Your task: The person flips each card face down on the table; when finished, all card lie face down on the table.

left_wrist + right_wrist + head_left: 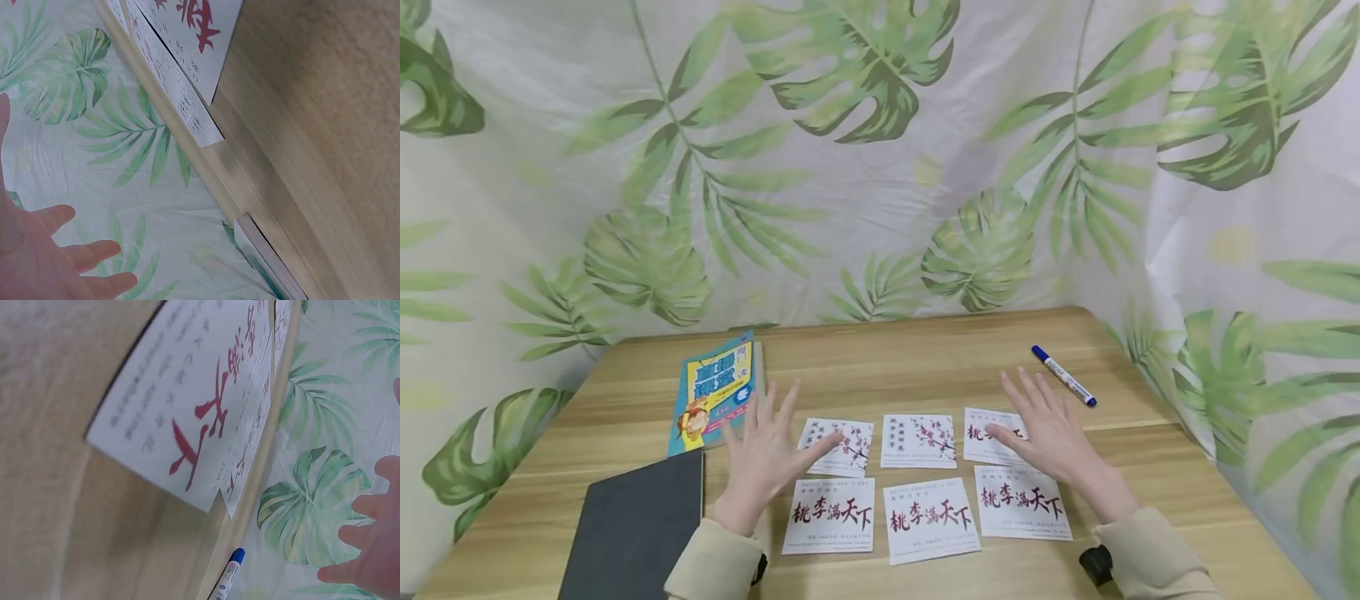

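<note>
Only the head view takes in all six cards point(934, 522), in two rows on the worktop point(887, 358), plus a flat black item point(636, 525); the blue-capped marker point(1064, 377) shows there and in the right wrist view. The left hand point(763, 454) and right hand point(1054, 433) are spread wide above the cards: white, squarish, four bearing red characters, two pink blossom branches.

6 cards point(932, 520) on tbl point(880, 367), 2 rows of 3; bk point(718, 392) behind ntbk point(636, 525) at L, marker point(1064, 377) R.
</note>
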Demonstrator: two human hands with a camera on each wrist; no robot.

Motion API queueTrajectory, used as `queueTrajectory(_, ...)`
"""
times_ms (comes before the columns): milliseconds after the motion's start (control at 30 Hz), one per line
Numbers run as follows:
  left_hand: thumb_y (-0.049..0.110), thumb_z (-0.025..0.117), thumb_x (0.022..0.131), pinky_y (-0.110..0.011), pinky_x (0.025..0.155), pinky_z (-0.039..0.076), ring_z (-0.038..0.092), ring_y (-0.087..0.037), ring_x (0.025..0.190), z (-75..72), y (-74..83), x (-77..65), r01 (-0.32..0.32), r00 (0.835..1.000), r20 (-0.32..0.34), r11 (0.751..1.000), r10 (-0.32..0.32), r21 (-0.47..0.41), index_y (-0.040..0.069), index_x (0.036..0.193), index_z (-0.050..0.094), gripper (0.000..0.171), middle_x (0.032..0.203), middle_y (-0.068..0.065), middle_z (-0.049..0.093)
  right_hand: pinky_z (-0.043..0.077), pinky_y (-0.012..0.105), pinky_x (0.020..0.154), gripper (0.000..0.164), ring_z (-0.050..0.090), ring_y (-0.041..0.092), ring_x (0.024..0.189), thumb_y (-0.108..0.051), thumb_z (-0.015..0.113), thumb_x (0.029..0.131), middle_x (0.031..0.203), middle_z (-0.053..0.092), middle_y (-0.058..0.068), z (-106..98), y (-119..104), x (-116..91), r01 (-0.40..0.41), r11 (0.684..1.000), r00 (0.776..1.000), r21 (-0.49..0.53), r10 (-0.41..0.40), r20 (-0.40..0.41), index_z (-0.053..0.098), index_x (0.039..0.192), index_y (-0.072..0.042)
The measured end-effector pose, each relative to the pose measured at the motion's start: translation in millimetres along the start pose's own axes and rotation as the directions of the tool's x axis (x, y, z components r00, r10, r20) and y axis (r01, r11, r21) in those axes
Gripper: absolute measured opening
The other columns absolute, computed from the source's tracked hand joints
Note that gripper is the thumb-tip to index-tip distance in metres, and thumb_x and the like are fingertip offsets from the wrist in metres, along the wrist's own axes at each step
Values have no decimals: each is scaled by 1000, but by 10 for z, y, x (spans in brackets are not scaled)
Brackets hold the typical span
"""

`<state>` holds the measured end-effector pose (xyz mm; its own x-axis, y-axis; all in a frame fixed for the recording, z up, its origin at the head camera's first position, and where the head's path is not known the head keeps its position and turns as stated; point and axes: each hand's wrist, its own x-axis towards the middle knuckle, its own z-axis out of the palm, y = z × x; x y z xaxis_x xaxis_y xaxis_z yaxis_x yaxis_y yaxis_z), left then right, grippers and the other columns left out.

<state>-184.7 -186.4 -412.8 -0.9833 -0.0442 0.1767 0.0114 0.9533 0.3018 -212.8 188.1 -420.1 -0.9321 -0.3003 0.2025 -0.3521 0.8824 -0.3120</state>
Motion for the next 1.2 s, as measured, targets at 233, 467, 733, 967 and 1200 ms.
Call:
queueTrajectory(233, 78, 52, 73, -73, 106, 2, 11, -45, 142, -40, -9, -8, 21, 1000, 15, 998, -20, -66, 21, 150, 19, 102, 156, -19, 16, 12, 69, 108, 80, 12, 41, 143, -57, 48, 91, 157, 12, 15, 10, -71, 83, 51, 997, 999, 57, -50, -17, 14, 152, -16)
queueTrajectory(467, 66, 61, 76, -67, 109, 17, 24, -42, 139, -47, -10, -25, -4, 1000, -19, 991, 2, -136, 14, 149, 23, 97, 151, -19, 30, 21, 60, 111, 76, 25, 42, 139, -44, 54, 93, 153, 23, 20, -1, -179, 187, 124, 970, 992, 209, -120, -29, 21, 148, -4)
queueTrajectory(733, 50, 66, 82, -64, 108, 24, 22, -42, 140, -30, -13, -46, 6, 1000, -10, 965, -9, -263, 10, 148, 24, 88, 152, -21, 24, 37, 58, 102, 58, 44, 46, 124, -20, 59, 92, 138, 43, 29, 106, -391, 301, 118, 889, 993, 443, -116, -31, 35, 138, 6)
queueTrajectory(967, 37, 66, 86, -60, 109, 27, 24, -41, 139, -18, -28, -28, 49, 998, 41, 936, -37, -348, 8, 148, 23, 80, 150, -21, 26, 45, 51, 98, 51, 52, 44, 116, -14, 58, 91, 129, 50, 30, 275, -675, 448, 48, 840, 991, 541, -109, 81, 41, 133, 8)
queueTrajectory(1200, 29, 66, 87, -58, 107, 32, 35, -41, 132, 9, -46, 7, 26, 998, 59, 912, -2, -410, 1, 141, 35, 68, 143, -24, 38, 52, 42, 91, 45, 59, 37, 108, -10, 62, 86, 122, 57, 27, 372, -841, 621, 3, 835, 990, 550, -82, 119, 49, 127, 5)
